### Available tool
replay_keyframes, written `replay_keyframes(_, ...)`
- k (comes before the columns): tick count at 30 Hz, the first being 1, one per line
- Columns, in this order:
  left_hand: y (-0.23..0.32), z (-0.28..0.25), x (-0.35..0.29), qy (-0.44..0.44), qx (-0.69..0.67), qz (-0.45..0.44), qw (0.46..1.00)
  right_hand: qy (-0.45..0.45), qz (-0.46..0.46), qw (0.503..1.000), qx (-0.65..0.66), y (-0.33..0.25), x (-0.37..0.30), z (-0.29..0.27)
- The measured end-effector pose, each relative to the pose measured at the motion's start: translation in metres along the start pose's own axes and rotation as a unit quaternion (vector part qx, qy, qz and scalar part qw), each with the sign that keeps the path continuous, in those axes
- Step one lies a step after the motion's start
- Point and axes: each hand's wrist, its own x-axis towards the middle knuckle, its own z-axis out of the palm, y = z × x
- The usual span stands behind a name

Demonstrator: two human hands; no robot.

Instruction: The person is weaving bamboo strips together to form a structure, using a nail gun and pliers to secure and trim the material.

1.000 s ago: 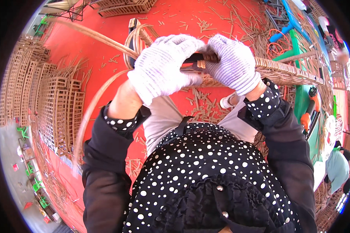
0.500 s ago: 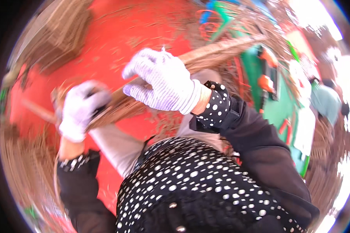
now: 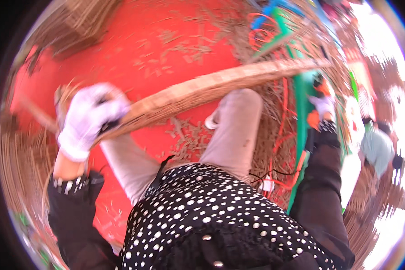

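My left hand [image 3: 91, 118], in a pale lavender knit glove, is closed around the near-left end of a long brown woven wicker panel [image 3: 202, 87]. The panel appears nearly edge-on, slanting up to the far right across my lap, its far end over the green surface. My right hand [image 3: 323, 106], also gloved, is on an orange-and-black hand tool [image 3: 313, 119] lying on a green table [image 3: 299, 155] at my right. Its fingers seem wrapped around the tool's grip, though blur hides the detail.
Wood-coloured scraps [image 3: 184, 137] litter the red floor [image 3: 153, 54]. A stack of woven panels [image 3: 83, 24] stands far left. Orange hose [image 3: 282, 121] runs beside the green table, coiling near a blue object [image 3: 267, 13]. A person in light teal [image 3: 377, 150] is at the right.
My right hand has left the panel and reached right to the orange-and-black tool. My left hand still grips the panel's end, shifted slightly left, and the panel now shows its full length.
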Motion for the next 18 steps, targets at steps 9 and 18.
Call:
replay_keyframes(9, -0.023, 0.000, 0.011, -0.075, -0.201, -0.089, 0.973, -0.115, -0.144, 0.881, 0.436, -0.065, -0.172, -0.110)
replay_keyframes(18, -0.031, 0.004, 0.013, -0.061, -0.120, -0.033, 0.990, -0.271, -0.265, 0.870, 0.314, -0.221, -0.315, -0.130)
